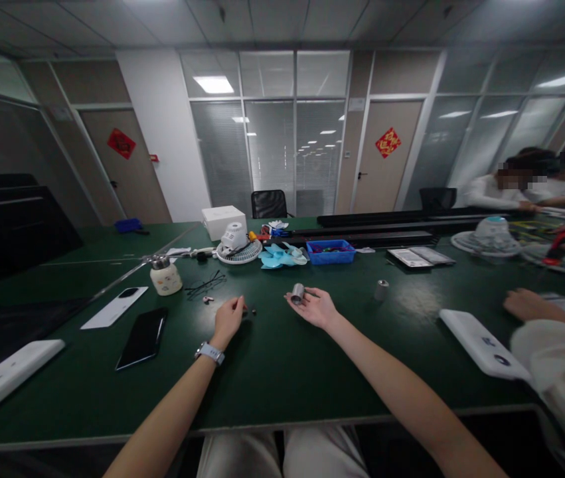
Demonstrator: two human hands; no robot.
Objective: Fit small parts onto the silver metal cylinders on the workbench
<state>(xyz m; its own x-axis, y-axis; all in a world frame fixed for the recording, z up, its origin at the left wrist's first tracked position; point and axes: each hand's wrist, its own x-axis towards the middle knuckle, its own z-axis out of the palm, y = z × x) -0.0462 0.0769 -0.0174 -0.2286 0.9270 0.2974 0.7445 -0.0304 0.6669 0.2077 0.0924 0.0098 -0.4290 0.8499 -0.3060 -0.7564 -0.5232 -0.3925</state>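
My left hand [229, 317] rests on the green table [282, 372], fingers pinched together near a small dark part [253, 311] by its fingertips; what it pinches is too small to name. My right hand [314, 307] lies palm up and holds a small silver metal cylinder [297, 293] in its fingers. A second silver cylinder [381, 289] stands on the table to the right. A watch [210, 352] sits on my left wrist.
A black phone [143, 337], a white card with a phone [115, 307], a small white jar [165, 277], black wires [205, 285], a dismantled white fan [238, 244], blue fan blades [282, 255] and a blue tray [330, 251] lie around. Other people's hands [531, 305] work at the right.
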